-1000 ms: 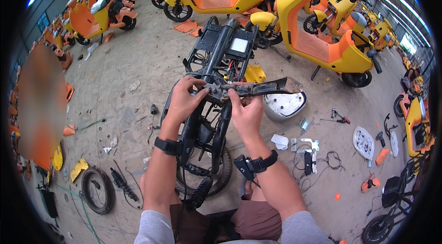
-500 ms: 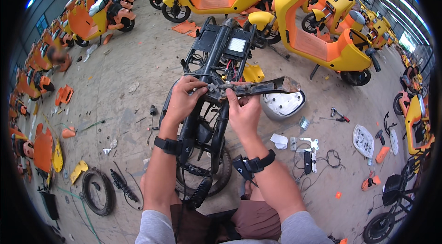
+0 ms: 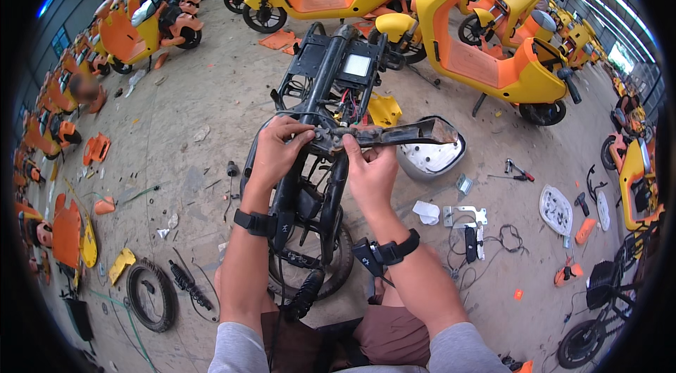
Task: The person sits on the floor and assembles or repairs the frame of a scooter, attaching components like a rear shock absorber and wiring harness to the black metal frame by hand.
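My left hand [image 3: 282, 151] pinches at a small metal fitting [image 3: 318, 135] on the stripped black scooter frame [image 3: 317, 91], its fingertips closed at the joint. My right hand [image 3: 370, 172] grips a black metal bar [image 3: 408, 134] with a flared, rusty end, thumb pressed near a coiled spring at the same joint. The bar lies crosswise over the frame. Red and other wires [image 3: 346, 102] show just beyond. The frame's wheel [image 3: 340, 253] and a black shock absorber [image 3: 306, 295] sit below my forearms.
Yellow-orange scooters [image 3: 479, 56] line the back and sides. On the concrete floor lie a loose tyre [image 3: 151, 295], a spare shock [image 3: 189, 281], a white-lined seat bucket [image 3: 431, 151], tools [image 3: 517, 172], brackets [image 3: 465, 218], cables and orange and yellow panels [image 3: 67, 232].
Both hands stay at the joint on the frame with nearly the same grip. The surrounding scene has shifted slightly in the picture, mostly upward and leftward.
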Demonstrator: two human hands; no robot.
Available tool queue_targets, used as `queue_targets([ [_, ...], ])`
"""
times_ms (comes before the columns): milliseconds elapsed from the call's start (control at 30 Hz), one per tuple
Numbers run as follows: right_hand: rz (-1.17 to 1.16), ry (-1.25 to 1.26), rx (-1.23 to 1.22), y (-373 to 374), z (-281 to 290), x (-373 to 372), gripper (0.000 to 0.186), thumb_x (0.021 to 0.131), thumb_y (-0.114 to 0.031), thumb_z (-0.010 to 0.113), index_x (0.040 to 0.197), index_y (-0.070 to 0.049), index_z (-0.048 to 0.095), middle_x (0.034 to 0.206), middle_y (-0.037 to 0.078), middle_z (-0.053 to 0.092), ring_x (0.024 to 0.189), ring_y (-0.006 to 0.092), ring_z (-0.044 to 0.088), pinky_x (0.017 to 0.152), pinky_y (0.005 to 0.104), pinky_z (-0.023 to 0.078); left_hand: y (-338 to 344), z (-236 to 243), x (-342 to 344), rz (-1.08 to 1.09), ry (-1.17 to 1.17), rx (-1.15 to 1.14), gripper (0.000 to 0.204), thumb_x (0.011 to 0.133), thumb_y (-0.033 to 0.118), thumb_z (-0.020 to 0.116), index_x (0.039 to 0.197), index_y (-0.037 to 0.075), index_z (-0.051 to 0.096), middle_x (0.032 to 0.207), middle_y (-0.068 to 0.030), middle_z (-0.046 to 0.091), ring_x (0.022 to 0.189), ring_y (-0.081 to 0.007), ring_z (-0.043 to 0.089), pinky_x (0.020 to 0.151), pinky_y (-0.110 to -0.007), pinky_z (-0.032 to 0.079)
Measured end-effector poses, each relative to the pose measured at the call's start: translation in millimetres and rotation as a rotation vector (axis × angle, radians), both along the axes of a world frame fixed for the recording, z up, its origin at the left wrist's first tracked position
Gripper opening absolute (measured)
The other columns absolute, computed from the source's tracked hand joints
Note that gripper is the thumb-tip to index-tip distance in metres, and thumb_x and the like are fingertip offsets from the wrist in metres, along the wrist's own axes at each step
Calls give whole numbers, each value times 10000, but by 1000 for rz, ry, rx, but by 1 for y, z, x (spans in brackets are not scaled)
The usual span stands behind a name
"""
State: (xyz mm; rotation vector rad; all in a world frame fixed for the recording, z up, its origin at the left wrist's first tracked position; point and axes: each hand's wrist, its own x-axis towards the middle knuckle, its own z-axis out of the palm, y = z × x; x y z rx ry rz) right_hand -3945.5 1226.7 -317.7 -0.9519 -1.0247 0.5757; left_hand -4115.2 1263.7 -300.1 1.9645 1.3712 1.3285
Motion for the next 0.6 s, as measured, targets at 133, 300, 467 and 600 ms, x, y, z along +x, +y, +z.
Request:
queue_targets([
  [133, -25, -20, -78, -3, -2, 4, 312, 852, -191, 757, 1056, 13, 639, 736, 24, 667, 489, 58, 446, 476, 245, 385, -1, 0, 4, 27, -29, -7, 175, 798, 104, 763, 956, 28, 754, 858, -64, 656, 848, -173, 583, 745, -293, 456],
  [300, 16, 11, -62, -4, -2, 5, 317, 848, -187, 761, 1056, 21, 643, 736, 22, 665, 515, 56, 473, 497, 235, 396, 0, -1, 4, 82, -38, -12, 172, 792, 106, 767, 944, 28, 754, 848, -49, 628, 835, -167, 570, 728, -294, 448],
  [467, 121, -16, -5, 4, 1, 9, 289, 851, -161, 751, 1054, 7, 631, 782, 39, 678, 589, 80, 559, 561, 244, 446, -2, 2, -3, 8, 11, 14, 168, 797, 98, 759, 952, 35, 753, 865, -46, 620, 825, -159, 566, 710, -292, 444],
  [600, 148, -74, 16, 8, 8, 13, 256, 849, -139, 745, 1030, -10, 619, 815, 53, 679, 639, 108, 598, 595, 265, 474, 1, 0, -6, -58, 61, 11, 169, 804, 92, 751, 963, 34, 749, 878, -47, 621, 819, -151, 566, 698, -281, 443],
])
